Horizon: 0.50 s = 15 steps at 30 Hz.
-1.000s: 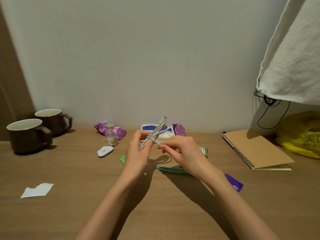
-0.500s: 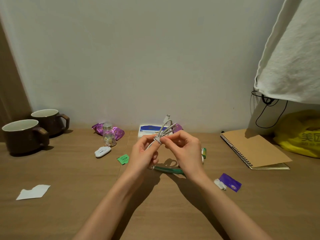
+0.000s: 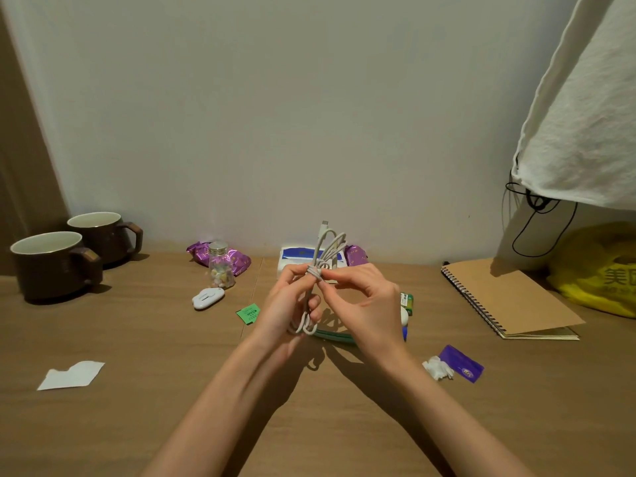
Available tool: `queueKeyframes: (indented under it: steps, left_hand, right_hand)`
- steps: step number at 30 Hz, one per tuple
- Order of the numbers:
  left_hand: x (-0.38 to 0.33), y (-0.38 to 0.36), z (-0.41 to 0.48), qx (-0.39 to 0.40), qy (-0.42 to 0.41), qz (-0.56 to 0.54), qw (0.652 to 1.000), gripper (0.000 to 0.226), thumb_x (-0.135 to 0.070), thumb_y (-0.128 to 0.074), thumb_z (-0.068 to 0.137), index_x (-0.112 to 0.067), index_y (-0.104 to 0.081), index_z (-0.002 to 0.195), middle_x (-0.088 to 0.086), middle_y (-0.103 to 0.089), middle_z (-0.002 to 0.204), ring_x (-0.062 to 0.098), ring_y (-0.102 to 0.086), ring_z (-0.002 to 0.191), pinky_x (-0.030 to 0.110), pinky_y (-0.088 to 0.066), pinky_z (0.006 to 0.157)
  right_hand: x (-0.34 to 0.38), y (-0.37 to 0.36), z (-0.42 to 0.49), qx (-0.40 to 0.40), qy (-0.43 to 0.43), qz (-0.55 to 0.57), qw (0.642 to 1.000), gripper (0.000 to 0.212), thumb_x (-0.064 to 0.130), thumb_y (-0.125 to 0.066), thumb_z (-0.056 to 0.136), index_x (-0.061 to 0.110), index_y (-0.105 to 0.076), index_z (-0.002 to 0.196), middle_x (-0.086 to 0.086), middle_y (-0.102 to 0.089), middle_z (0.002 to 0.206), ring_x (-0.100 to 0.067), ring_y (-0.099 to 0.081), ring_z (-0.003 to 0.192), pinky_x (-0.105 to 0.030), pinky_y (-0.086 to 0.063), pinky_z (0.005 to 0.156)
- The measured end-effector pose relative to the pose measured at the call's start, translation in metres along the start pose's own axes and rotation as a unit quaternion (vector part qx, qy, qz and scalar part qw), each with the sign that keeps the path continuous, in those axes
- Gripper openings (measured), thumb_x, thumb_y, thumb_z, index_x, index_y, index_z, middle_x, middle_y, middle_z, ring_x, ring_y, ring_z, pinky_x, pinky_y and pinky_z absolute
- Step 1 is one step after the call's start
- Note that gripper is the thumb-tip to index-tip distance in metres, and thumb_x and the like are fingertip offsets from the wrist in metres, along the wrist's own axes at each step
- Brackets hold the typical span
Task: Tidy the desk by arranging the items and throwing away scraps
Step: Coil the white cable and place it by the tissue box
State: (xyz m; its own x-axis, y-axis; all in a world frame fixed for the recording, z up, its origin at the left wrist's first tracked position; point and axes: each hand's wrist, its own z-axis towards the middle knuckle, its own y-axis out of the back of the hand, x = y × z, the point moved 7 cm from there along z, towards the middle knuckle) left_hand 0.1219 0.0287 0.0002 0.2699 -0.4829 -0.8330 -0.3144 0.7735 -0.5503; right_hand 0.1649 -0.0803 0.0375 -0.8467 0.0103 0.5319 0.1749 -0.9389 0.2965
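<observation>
A coiled white cable (image 3: 326,247) stands upright above the wooden desk (image 3: 172,425), its plug end pointing up. My left hand (image 3: 287,306) grips the bundle's lower part, and loops stick out below the fingers. My right hand (image 3: 364,302) pinches the wrapped turns at the bundle's middle. Scraps lie around: a white torn paper (image 3: 70,375) at the left, a green slip (image 3: 248,313), a purple wrapper (image 3: 463,363) with a white crumpled bit (image 3: 437,368) at the right.
Two brown mugs (image 3: 51,263) stand at the far left. A small glass bottle (image 3: 220,266), purple snack packs (image 3: 237,261), a white clip-like item (image 3: 208,297) and a tissue pack (image 3: 296,256) sit by the wall. A spiral notebook (image 3: 506,297) and a yellow bag (image 3: 599,270) lie at the right.
The hands have come closer together and lifted slightly, and the cable bundle has turned from tilted to nearly upright. The right fingers now pinch the wrapped middle.
</observation>
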Motion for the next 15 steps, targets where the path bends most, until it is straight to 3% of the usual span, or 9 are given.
queueKeyframes:
  steps: [7,15]
  left_hand:
    - [0.003,-0.004,-0.001,0.024,0.006,0.024,0.999,0.013,-0.011,-0.043,0.096,-0.008,-0.05,0.107,0.008,-0.05,0.07,0.009,-0.046,0.046,0.018,-0.041,0.038]
    - [0.002,-0.008,-0.003,0.034,0.019,-0.001,0.999,0.011,-0.011,-0.045,0.095,-0.007,-0.05,0.104,0.008,-0.056,0.081,0.011,-0.047,0.045,0.02,-0.041,0.039]
  right_hand:
    - [0.0,0.003,-0.001,-0.029,-0.02,-0.01,0.999,0.016,0.015,-0.073,0.078,0.019,-0.075,0.093,0.01,-0.07,0.087,-0.012,-0.061,0.091,-0.033,-0.056,0.071]
    - [-0.011,-0.004,0.007,0.053,-0.074,-0.013,0.996,0.011,0.015,-0.062,0.09,0.019,-0.07,0.097,0.006,-0.06,0.091,-0.004,-0.047,0.096,-0.024,-0.045,0.079]
